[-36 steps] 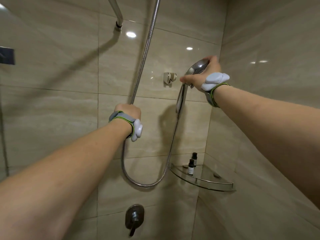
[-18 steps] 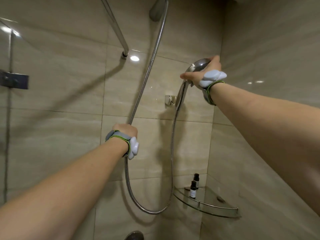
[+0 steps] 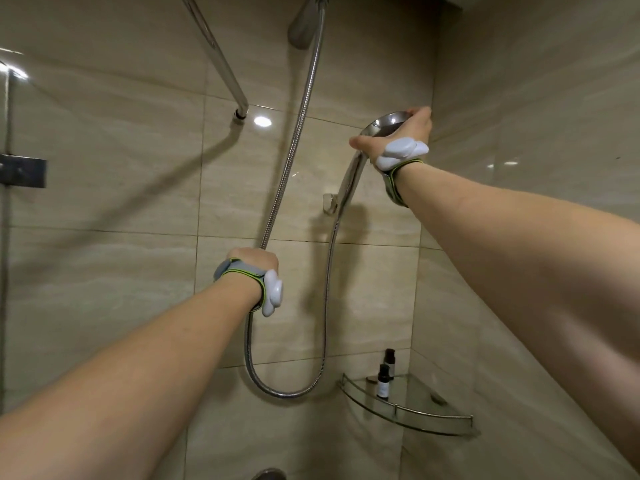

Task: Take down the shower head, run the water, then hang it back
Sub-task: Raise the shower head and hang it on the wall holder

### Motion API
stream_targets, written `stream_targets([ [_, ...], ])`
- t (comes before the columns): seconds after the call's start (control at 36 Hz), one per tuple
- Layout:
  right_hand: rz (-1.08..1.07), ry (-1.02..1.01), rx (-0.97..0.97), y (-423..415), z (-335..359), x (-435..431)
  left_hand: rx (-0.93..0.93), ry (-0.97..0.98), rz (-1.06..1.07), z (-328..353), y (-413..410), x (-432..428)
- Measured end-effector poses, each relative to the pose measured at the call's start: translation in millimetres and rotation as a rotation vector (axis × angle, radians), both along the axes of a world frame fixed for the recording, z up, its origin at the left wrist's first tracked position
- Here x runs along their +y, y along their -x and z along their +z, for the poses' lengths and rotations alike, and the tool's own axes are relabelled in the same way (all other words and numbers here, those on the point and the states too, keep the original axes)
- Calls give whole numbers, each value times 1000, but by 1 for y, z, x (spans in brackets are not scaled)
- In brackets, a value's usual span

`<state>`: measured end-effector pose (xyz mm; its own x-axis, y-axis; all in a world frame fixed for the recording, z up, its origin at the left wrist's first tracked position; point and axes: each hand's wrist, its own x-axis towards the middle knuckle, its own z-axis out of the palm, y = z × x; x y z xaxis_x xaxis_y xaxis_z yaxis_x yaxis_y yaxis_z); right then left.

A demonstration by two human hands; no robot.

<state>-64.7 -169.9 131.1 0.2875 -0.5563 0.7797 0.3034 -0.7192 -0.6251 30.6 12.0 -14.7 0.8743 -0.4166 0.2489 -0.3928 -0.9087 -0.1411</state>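
One chrome shower head (image 3: 388,121) grasped by right hand (image 3: 398,136); left hand (image 3: 254,259) clenched round ribbed metal hose (image 3: 294,140); two dark bottles (image 3: 384,379) on glass corner shelf (image 3: 426,419).

Shower head (image 3: 386,124): shiny chrome
Hose (image 3: 304,98): silver, ribbed
Wall tiles (image 3: 104,168): beige, faint wavy veining
Wristbands (image 3: 242,268): grey, green-edged, white pods
Bottles (image 3: 383,381): dark, white label

Chrome shower head (image 3: 388,123) held high, handle at wall bracket (image 3: 329,203)
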Motion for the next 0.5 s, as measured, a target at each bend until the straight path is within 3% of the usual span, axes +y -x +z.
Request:
stream_targets([
  [0.5,-31,0,-127,-10,20,2,-70,8,-62,-7,-12,-9],
])
